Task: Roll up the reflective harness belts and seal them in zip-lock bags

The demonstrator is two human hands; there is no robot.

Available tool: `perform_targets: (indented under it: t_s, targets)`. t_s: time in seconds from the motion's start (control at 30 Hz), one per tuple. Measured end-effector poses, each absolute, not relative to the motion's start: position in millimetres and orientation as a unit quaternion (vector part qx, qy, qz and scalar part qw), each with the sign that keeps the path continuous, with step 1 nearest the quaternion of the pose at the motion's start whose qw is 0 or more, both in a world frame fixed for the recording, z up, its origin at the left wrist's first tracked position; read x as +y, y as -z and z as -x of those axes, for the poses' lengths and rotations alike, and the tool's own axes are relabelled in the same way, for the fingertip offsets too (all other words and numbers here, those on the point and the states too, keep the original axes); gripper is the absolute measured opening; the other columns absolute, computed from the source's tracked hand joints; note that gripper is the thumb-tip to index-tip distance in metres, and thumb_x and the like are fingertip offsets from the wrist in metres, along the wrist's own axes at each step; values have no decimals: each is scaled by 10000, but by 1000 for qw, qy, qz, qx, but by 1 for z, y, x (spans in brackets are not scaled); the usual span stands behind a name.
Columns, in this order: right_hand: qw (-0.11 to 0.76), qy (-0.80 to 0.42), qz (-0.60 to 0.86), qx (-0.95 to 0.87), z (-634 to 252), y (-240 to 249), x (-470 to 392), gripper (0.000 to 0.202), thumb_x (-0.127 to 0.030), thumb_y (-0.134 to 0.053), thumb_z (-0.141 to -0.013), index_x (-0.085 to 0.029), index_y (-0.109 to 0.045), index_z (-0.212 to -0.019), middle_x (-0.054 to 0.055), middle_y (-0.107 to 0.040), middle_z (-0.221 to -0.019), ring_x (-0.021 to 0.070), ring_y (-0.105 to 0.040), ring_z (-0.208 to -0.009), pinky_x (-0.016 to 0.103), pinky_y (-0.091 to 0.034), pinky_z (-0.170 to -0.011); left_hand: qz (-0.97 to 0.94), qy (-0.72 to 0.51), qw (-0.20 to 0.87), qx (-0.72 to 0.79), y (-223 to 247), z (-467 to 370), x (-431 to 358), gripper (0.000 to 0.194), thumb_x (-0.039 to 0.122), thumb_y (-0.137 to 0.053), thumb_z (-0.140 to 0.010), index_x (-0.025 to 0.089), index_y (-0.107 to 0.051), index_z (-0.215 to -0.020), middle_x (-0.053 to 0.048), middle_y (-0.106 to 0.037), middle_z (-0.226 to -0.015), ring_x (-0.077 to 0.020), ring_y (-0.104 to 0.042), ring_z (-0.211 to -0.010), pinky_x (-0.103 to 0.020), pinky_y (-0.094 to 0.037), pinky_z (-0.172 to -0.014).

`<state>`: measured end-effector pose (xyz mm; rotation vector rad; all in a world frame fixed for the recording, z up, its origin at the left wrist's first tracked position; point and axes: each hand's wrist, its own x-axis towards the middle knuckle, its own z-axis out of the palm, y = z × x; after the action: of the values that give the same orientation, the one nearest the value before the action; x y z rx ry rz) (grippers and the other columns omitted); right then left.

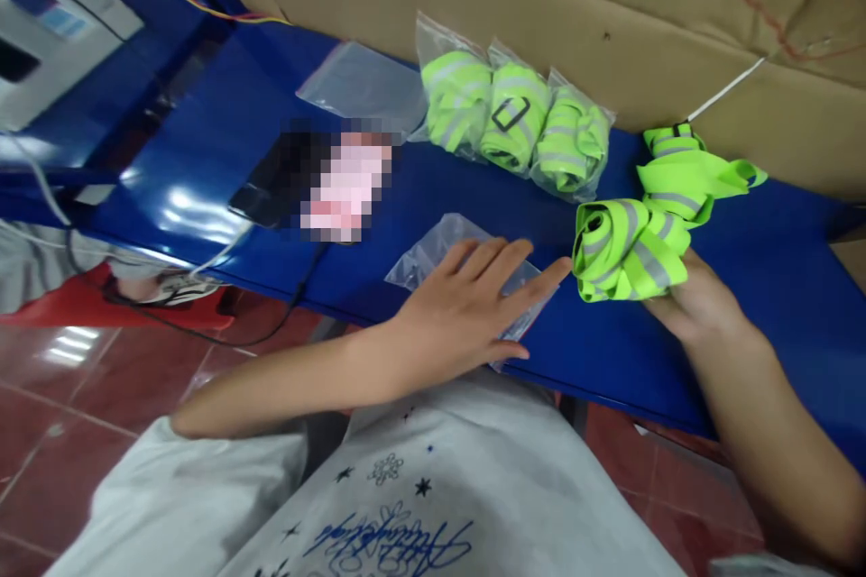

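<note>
My left hand (466,306) lies over a clear plastic bag (433,245) near the table's front edge, its fingers spread. My right hand (694,293) grips a rolled neon-yellow reflective strap (629,251) with grey stripes; its fingers are mostly hidden behind the roll. Just beyond it, another loosely bundled reflective strap (677,171) rests near the cardboard. Farther back stand three bagged strap rolls (456,99) side by side, the middle one showing a black buckle.
A flat clear bag (365,86) lies at the back of the blue table (169,144). Left of centre are a phone with a blurred screen (345,185) and a black object (277,176), with cables nearby. A whitish machine (60,27) stands far left. Cardboard (541,9) lines the back.
</note>
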<state>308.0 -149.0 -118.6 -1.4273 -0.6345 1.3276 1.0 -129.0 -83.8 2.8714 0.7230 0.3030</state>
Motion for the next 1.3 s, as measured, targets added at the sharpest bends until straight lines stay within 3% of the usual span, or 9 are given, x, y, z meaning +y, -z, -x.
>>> perform_targets:
  t_s: [0.07,0.13,0.3,0.4,0.53,0.8,0.93,1.1,1.3]
  targets:
    - [528,-541,602,-257,-314,124,-148,560,-342,-1024,-585,-291,-788,-1090,-15,-835,-1047,232,-805,-936,350,-677,-909,-976,-61,98,184,94,0,-116,1157,581,-899,-817,245,-268,-1726,-196,-267,-1798,-401,-306,-1664,-647,-289,-1330]
    - [534,-537,599,-259,-314,128,-149,529,-378,-1010,-624,-283,-788,-1095,-1,-833,-1095,246,-804,-992,368,-673,-935,-983,-14,139,119,101,-1,-106,1210,588,-908,-797,284,-216,-1742,-143,-169,-1834,-366,-163,-1715,-668,-154,-1370]
    - [525,-542,598,-269,-310,129,-156,526,-429,-1008,-618,-230,-795,-1056,59,-833,-1035,306,-805,-996,442,-677,-914,-967,-15,203,156,108,-11,-98,1174,574,-864,-850,319,-154,-1749,-178,-466,-1701,-360,-380,-1633,-698,-110,-1355]
    - [524,-550,586,-280,-309,125,-159,538,-423,-997,-628,-228,-790,-1084,63,-833,-1054,313,-795,-1064,453,-669,-952,-952,-67,221,201,110,-16,-97,1192,614,-867,-830,319,-165,-1746,-210,-369,-1744,-395,-328,-1650,-679,-175,-1342]
    - [546,-536,577,-285,-310,120,-158,427,-394,-996,-640,-212,-789,-967,65,-822,-1160,310,-767,-1170,448,-651,-1007,-952,-64,220,205,112,-22,-92,1209,598,-873,-823,306,-155,-1751,-204,-167,-1821,-453,-166,-1696,-753,-108,-1318]
    - [531,-541,576,-306,-309,119,-157,425,-417,-1002,-622,-202,-770,-905,81,-824,-1091,348,-751,-1203,488,-642,-988,-948,-61,193,247,110,-31,-80,1194,717,-809,-829,305,-164,-1745,-171,-484,-1655,-461,-435,-1565,-794,-90,-1305]
    - [524,-552,578,-295,-302,118,-162,461,-441,-1009,-631,-191,-776,-941,77,-819,-1049,342,-782,-1109,483,-660,-951,-933,-108,133,317,102,-32,-92,1312,751,-845,-781,179,-148,-1734,-231,-469,-1646,-409,-486,-1519,-709,-192,-1338]
    - [489,-522,625,-313,-296,109,-163,553,-379,-1027,-592,-193,-810,-1065,59,-809,-1030,252,-775,-911,388,-670,-805,-936,-132,84,315,103,-33,-105,1037,773,-681,-910,244,-282,-1707,-181,-496,-1636,-375,-506,-1501,-635,-176,-1366]
    - [415,-456,652,-440,-302,107,-165,555,-330,-1012,-631,-281,-816,-1149,-38,-752,-969,113,-659,-780,193,-545,-629,-939,-132,89,306,109,-37,-110,1044,814,-644,-907,277,-268,-1720,-158,-523,-1604,-383,-534,-1466,-630,-240,-1340]
